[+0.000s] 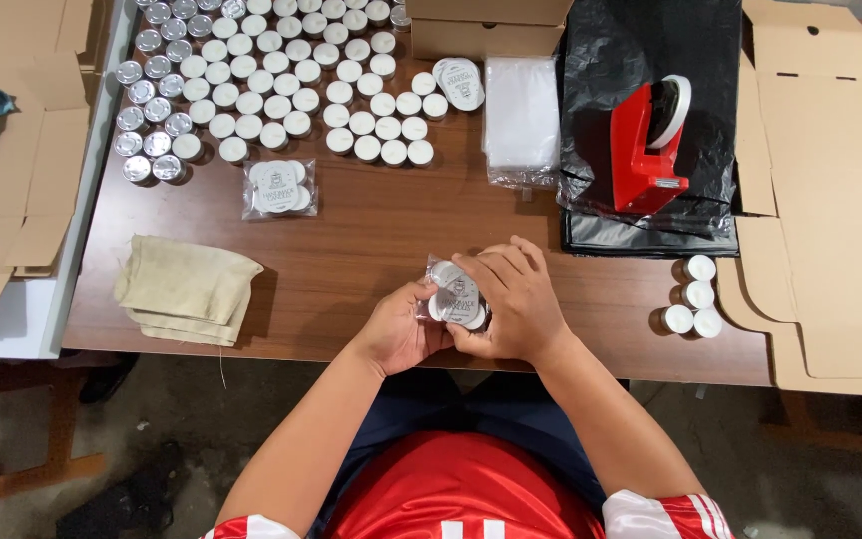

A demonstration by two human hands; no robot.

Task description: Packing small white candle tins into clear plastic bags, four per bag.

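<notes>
Tealights in a small clear packet (454,291) sit near the front edge of the wooden table (371,230), clamped between my left hand (399,329) and my right hand (513,301), fingers curled tight on it from both sides. It lies flat, label upward; I cannot tell its long axis under my fingers. Beyond it: a finished packet (278,187), rows of loose tealights (281,85), a folded cloth (188,289), a red tape dispenser (650,140), four more tealights (692,296) at right.
</notes>
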